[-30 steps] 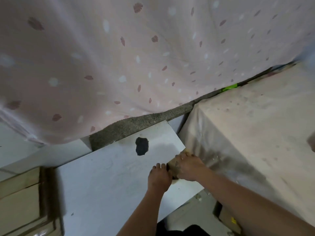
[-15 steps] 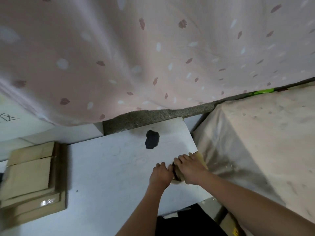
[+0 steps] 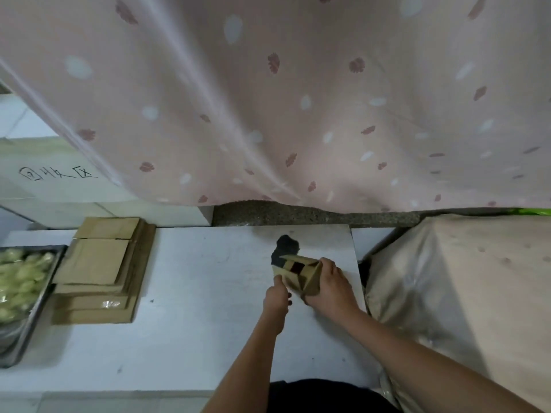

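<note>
Over the last second the view has swung leftward. A stack of flattened cardboard [image 3: 98, 263] and a metal tray [image 3: 38, 305] of pale green pieces now show well to the left of the hands. The cloth-covered block [image 3: 465, 293] on the right has slid toward the frame's edge. The pink patterned curtain [image 3: 268, 99] hangs beyond the hands, as it did before.

On the white table [image 3: 193, 338] the bigger change is to the small cardboard carton [image 3: 298, 275]. A second ago it lay low and mostly hidden under both hands. Now it stands raised between them, its walls spread and a dark opening showing at its far end. It partly covers the dark patch [image 3: 287, 244] just beyond the fingers. This suggests the flat blank is being opened into a box, with the body formed and the flaps probably still to be folded.

Both forearms reach forward from the bottom of the frame and meet at the carton.

- **Right hand:** the right hand [image 3: 331, 289] wraps the carton's right wall from outside, fingers curled over its top edge.
- **Left hand:** the left hand [image 3: 277, 298] sits lower at the near left corner, knuckles bent and thumb raised against the cardboard. It appears to pinch that edge, though the contact itself is small and partly hidden.
</note>
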`<state>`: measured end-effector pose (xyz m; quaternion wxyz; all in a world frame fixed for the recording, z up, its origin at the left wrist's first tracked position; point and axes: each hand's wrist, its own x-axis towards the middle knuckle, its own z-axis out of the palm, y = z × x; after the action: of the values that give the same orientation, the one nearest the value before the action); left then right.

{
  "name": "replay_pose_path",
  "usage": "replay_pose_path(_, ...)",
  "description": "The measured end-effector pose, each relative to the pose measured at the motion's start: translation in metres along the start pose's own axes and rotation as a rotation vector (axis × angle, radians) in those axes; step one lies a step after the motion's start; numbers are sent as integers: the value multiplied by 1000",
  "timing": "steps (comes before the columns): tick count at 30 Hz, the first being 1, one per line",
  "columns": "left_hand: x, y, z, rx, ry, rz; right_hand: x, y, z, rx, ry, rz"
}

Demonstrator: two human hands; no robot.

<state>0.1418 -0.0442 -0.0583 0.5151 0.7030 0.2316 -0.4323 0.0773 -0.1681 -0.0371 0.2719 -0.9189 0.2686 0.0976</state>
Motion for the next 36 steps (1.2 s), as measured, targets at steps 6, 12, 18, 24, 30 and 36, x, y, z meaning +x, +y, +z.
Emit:
replay_pose_path(6,1,4,3,-62,21,56,-13,16,15,305,-94,-52)
replay_pose_path(12,5,-10,-1,282,67,145,-30,16,27,680,-269,131)
replay_pose_path(18,5,-20,-7,546,24,188,-24,10,27,586,-292,381)
replay_pose_path(24,-2,-16,-9,653,52,302,-21,-3,26,574,-207,414)
replay_pose_path(30,-5,-15,-20,578,35,368,-24,-2,26,415,-180,351)
replay_pose_path(36,-1,-22,-36,237,-109,163,-19,13,14,282,-112,381)
